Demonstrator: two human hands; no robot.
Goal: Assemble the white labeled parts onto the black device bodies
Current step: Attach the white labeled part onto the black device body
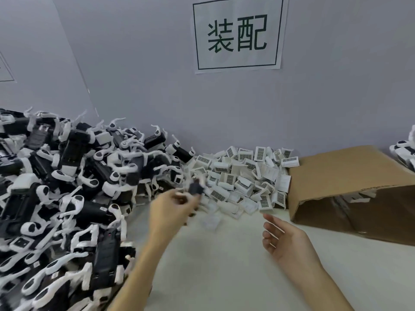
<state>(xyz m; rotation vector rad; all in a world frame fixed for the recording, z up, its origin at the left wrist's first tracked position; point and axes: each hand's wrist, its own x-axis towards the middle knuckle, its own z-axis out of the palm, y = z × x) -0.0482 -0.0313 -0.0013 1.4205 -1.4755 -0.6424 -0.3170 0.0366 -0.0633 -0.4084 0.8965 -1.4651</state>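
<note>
A big heap of black device bodies (67, 187) with white straps fills the left of the table. A pile of white labeled parts (242, 173) with barcodes lies against the back wall in the middle. My left hand (170, 207) is raised in front of that pile, blurred by motion, and its fingers pinch a small black piece (195, 188). My right hand (285, 239) hovers over the table to the right, palm turned left, fingers relaxed and holding nothing. One loose white part (211, 222) lies blurred on the table between my hands.
An open cardboard box (350, 182) lies on its side at the right, with white parts inside. More devices (404, 151) sit at the far right edge. A paper sign (238, 34) hangs on the grey wall. The pale tabletop (224, 277) spreads out below my hands.
</note>
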